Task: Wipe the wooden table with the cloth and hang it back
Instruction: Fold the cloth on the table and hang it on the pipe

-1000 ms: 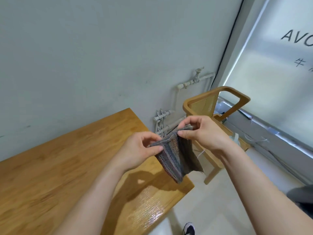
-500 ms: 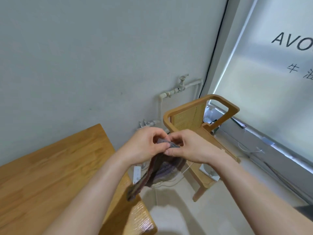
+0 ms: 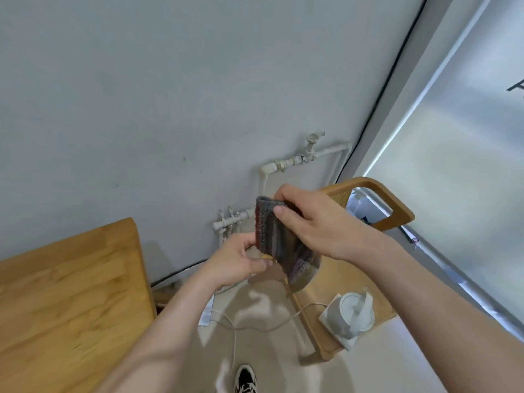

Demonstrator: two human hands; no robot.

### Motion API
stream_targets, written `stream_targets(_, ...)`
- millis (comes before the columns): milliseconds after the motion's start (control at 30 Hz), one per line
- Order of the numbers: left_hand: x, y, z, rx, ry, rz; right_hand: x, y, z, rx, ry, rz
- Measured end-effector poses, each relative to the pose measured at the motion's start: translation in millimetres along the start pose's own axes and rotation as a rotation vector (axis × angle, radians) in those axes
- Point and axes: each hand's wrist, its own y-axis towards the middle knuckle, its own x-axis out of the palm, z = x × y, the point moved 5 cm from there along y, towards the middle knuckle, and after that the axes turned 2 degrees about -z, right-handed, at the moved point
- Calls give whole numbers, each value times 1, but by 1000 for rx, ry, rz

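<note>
— Both hands are on the cloth [image 3: 279, 242], then?

— Yes. The person's right hand [image 3: 320, 222] pinches its upper edge, with the thumb on the near face and the fingers curled over the top. The left hand [image 3: 241, 262] grips the lower left edge between thumb and fingers.

— And where is the cloth?

— It is dark, striped and bunched, held in the air between the two hands, with its lower end hanging under the right wrist. It is clear of the wooden table [image 3: 71, 293], which stands at the lower left against the grey wall.

— What lies beyond the hands?

— A wooden chair [image 3: 380, 191] with a cane back is just behind them. A white kettle [image 3: 353, 313] stands on its seat, and a white cable [image 3: 255, 327] trails from there toward a power strip [image 3: 206, 314] on the floor. White pipes [image 3: 297, 160] run along the wall above. A shoe [image 3: 245, 378] shows at the bottom edge.
</note>
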Motion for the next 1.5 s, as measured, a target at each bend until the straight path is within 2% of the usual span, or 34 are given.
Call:
stream_targets(100, -20, 33, -19, -71, 26, -38, -21, 36, 25, 85, 62, 63)
stream_targets(167, -32, 49, -33, -136, 73, -92, -34, 59, 47, 222, 137, 117)
stream_targets(233, -43, 62, -43, -152, 100, -71, -44, 79, 74, 375, 266, 150)
stream_targets(367, -70, 87, -58, -251, -264, 122, -48, 112, 142, 656, 820, 166)
stream_targets(434, -78, 107, -63, -287, -576, 220, -48, 128, 178, 740, 986, 175)
stream_targets(500, -83, 133, -66, -314, -788, 292, -45, 145, 214, 798, 1065, 180)
stream_targets(667, -88, 214, -70, -344, -758, 422, -28, 191, 307, 942, 1051, 213)
stream_targets(767, -85, 261, -82, -394, -782, 439, -19, 223, 358, 988, 1056, 206)
stream_targets(1000, -89, 351, -112, -528, -809, 605, 0, 288, 454, 1069, 1203, 189)
stream_targets(1167, -97, 393, -129, -540, -698, 703, 16, 325, 491, 988, 1219, 175)
stream_targets(1367, -99, 420, -155, -565, -800, 786, 33, 350, 521, 923, 949, 310)
stream_targets(1501, -89, 430, -172, -647, -626, 706, 43, 346, 529, 843, 775, 390)
